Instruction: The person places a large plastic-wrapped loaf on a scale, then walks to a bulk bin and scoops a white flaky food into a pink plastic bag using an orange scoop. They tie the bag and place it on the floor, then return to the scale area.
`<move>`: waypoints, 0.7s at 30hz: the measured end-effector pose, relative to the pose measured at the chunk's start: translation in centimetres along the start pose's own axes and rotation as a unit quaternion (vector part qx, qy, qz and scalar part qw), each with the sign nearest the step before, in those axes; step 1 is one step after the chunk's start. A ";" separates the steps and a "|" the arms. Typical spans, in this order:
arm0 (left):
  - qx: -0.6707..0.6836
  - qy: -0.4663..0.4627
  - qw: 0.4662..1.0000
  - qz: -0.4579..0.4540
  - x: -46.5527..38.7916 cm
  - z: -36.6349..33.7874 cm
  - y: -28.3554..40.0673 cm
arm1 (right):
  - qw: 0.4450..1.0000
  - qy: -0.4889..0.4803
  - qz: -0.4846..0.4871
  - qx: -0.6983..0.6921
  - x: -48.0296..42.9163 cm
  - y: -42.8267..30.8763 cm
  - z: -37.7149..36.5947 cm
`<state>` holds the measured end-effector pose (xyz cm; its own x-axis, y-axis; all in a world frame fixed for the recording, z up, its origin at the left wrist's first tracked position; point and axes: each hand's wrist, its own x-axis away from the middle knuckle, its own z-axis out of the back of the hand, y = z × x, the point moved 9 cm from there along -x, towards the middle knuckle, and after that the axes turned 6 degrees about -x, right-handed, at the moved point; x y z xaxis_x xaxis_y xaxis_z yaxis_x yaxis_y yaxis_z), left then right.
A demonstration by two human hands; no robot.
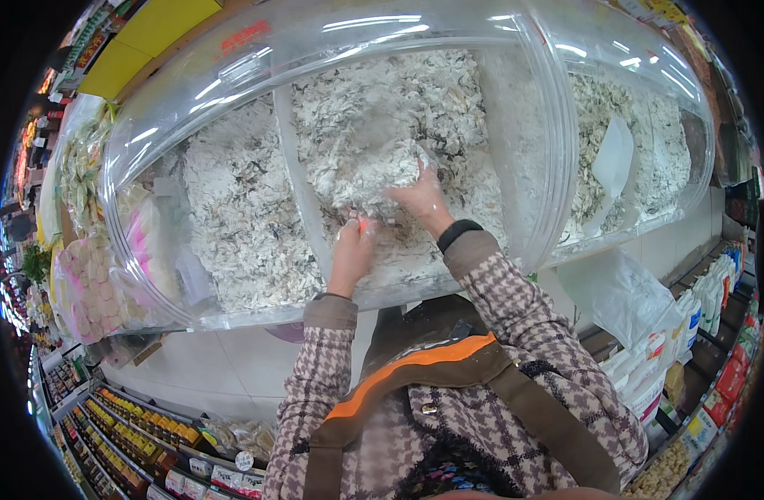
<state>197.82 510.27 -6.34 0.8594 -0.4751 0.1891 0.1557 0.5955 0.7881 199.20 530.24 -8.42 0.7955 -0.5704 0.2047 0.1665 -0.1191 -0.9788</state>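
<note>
A mound of flaky, shredded food [382,81], coated in white powder and flecked with dark strips, fills the middle compartment of a clear plastic bin. Both my hands are at a loose clump [363,169] of it. My right hand [424,195] grips the clump's right side, thumb and fingers spread and dusted white. At its near edge, my left hand [353,253] has the thumb up, and its fingertips are partly hidden in the flakes. A small orange-red spot shows beside the left thumb; I cannot tell what it is.
A white divider [297,175] separates the left compartment's flakes [244,212]. The curved clear cover [357,28] arches over the far side. A white scoop [613,156] lies in the right-hand bin. Packaged goods [85,287] sit at left; a plastic bag [632,300] hangs at right.
</note>
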 end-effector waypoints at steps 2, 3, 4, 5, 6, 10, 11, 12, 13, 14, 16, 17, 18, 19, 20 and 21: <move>0.021 -0.025 0.999 0.030 1.0 -0.4 -1.1 | 0.999 -0.022 -0.006 -0.026 1.5 -1.9 -0.1; 0.027 -0.028 0.999 0.034 1.3 -0.6 -1.2 | 0.997 -0.039 0.032 -0.054 2.1 -3.6 -0.1; 0.034 -0.032 0.998 0.038 1.6 -0.7 -1.3 | 0.999 -0.008 0.026 -0.041 2.5 -4.2 0.1; 0.034 -0.027 0.999 0.034 1.7 -0.7 -1.0 | 0.998 -0.016 0.007 -0.063 2.7 -4.6 0.1; 0.033 -0.021 0.999 0.030 2.0 -0.5 -0.8 | 0.995 -0.020 -0.016 -0.101 3.3 -4.7 0.0; 0.041 -0.011 0.998 0.040 3.0 0.5 0.7 | 0.995 -0.025 0.003 -0.101 4.6 -6.2 0.0; 0.046 -0.007 0.998 0.032 3.3 1.1 1.3 | 0.998 -0.005 -0.002 -0.070 4.9 -6.4 0.1; 0.052 -0.004 0.998 0.026 3.7 1.7 1.9 | 0.987 -0.027 -0.009 -0.159 5.3 -6.9 -0.3; 0.057 0.001 0.998 0.019 3.9 2.4 2.5 | 0.985 -0.026 -0.009 -0.173 5.7 -7.6 -0.6; 0.076 -0.046 0.993 0.083 4.4 2.0 1.9 | 0.982 -0.027 -0.009 -0.187 6.1 -8.5 -0.8; 0.120 -0.007 0.992 0.028 4.6 4.1 3.7 | 0.978 -0.035 -0.005 -0.207 6.8 -10.8 -1.7; 0.142 0.009 0.990 0.005 4.7 5.2 4.4 | 0.978 -0.048 0.005 -0.205 7.1 -12.2 -2.5; 0.141 -0.007 0.990 0.023 4.9 5.7 4.3 | 0.977 -0.060 0.017 -0.202 7.4 -13.6 -3.2; 0.143 0.006 0.989 0.029 5.1 6.7 4.3 | 0.980 -0.056 0.010 -0.192 7.6 -14.4 -4.0; 0.145 0.018 0.989 0.035 5.3 7.9 4.2 | 0.985 -0.077 0.014 -0.157 7.9 -15.3 -5.0; 0.142 0.033 0.988 0.045 5.7 9.3 3.9 | 0.983 -0.102 0.027 -0.152 8.1 -16.1 -6.5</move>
<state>198.79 503.90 3.23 0.8950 -0.3794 0.2345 -0.0580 0.4223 0.9046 199.18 522.31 8.97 0.9035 -0.4121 0.1178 -0.0369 -0.3485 -0.9366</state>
